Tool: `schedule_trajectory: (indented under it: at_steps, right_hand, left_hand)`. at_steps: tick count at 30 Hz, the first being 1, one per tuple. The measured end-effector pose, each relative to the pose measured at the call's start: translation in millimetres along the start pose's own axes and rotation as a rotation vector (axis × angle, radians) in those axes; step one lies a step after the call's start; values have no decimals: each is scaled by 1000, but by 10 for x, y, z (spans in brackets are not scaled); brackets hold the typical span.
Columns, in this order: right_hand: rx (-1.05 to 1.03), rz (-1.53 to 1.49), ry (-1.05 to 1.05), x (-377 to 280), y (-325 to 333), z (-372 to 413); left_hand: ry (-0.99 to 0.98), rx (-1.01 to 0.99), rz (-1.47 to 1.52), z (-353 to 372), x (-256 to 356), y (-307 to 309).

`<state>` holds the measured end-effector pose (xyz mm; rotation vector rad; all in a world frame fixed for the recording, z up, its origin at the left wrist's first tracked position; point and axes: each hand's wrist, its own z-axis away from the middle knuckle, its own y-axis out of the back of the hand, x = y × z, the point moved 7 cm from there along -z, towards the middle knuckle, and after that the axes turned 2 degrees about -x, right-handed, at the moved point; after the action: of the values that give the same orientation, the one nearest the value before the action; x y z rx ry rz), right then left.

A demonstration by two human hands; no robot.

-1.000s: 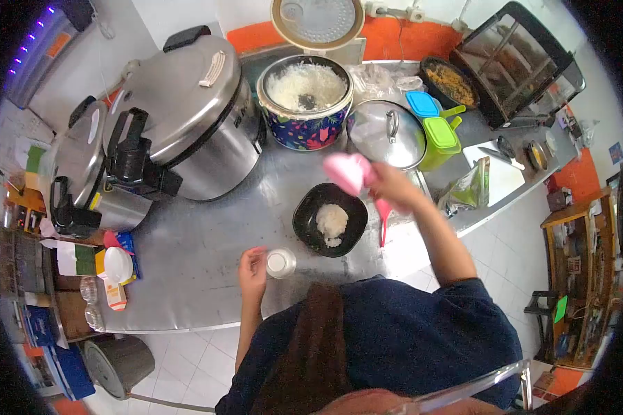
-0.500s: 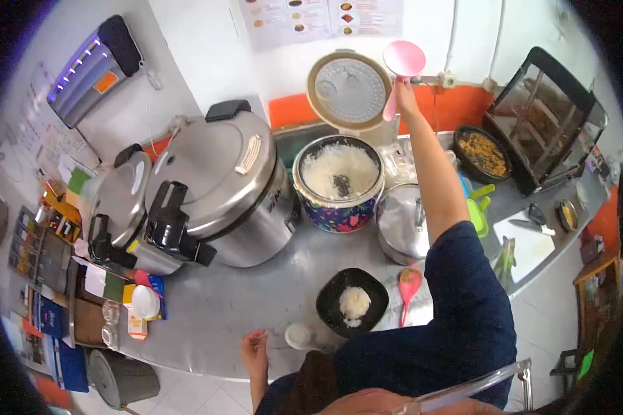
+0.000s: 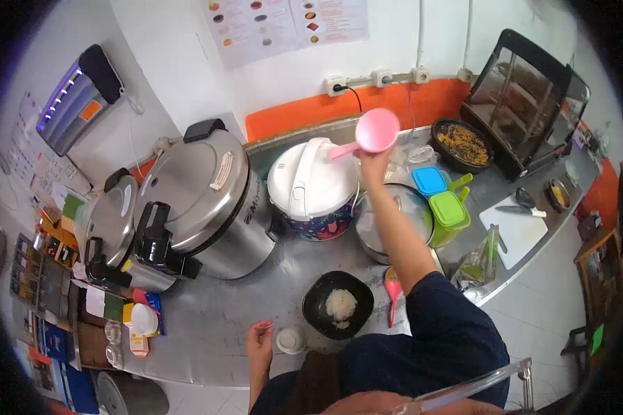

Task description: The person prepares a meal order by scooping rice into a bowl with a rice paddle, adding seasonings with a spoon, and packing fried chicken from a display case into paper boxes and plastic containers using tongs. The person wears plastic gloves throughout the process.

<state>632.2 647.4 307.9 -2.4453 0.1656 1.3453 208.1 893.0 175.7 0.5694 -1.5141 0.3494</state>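
The patterned rice cooker (image 3: pixel 315 183) has its white lid down. Beside it my right hand (image 3: pixel 375 160) is wrapped round a pink plastic scoop (image 3: pixel 378 130), whose handle reaches over the lid's edge. My left hand (image 3: pixel 259 337), fingers loosely curled, hovers at the counter's front edge; whether anything is between the fingers cannot be made out. Right of it stands a small white cup (image 3: pixel 291 340). A black bowl (image 3: pixel 318 325) holds a mound of white rice (image 3: pixel 340 305). The red spoon (image 3: pixel 394 304) lies to the bowl's right.
Large steel cookers (image 3: pixel 218 235) stand at the left. Behind my right forearm is a lidded steel pot (image 3: pixel 374 238). Farther right are green (image 3: pixel 449 209) and blue-lidded containers, a black pan of food (image 3: pixel 462 144), a glass case and a white board (image 3: pixel 522 238) with a knife.
The rice cooker's lid has gone from raised to closed, hiding the rice inside. My right hand and the pink scoop have come down and left. The camera view has shifted slightly.
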Motion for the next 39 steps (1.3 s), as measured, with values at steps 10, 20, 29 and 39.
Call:
schedule_trajectory:
  at_steps: [10,20,29,39]
  right_hand:
    - [-130,332,-6,255,217,455]
    - [-281,311,-15,98,91,498]
    - [-252,946,50,79,-4,905]
    - [-373,1159,26,-500,1704,583]
  left_hand:
    - [120,-138,111,193,-48,-219]
    - [69,-161,139,305,-40,-163]
    - [103,-170,160,247,-373,-6]
    - [70,-311,214,70,-65,-679]
